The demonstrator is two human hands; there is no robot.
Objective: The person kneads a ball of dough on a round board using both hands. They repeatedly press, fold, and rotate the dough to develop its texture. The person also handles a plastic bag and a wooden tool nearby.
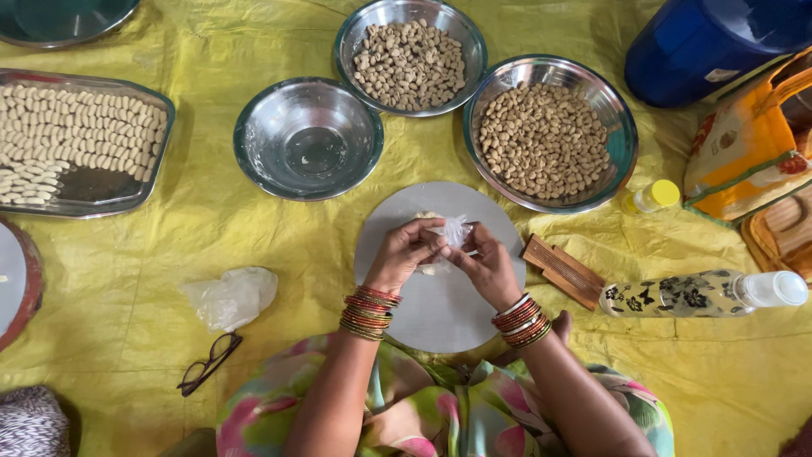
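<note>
Both hands, left hand (pixel 404 252) and right hand (pixel 486 264), are pinching a small plastic wrap (pixel 454 228) of dough over the round board (pixel 440 313); fingertips should be gripping lightly, avoiding tearing.

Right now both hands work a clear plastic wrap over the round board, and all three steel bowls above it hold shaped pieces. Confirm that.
Not all three. The head view shows the left bowl empty; only the middle bowl and right bowl hold pieces. Both hands, left hand and right hand, do work the plastic wrap over the round board.
</note>
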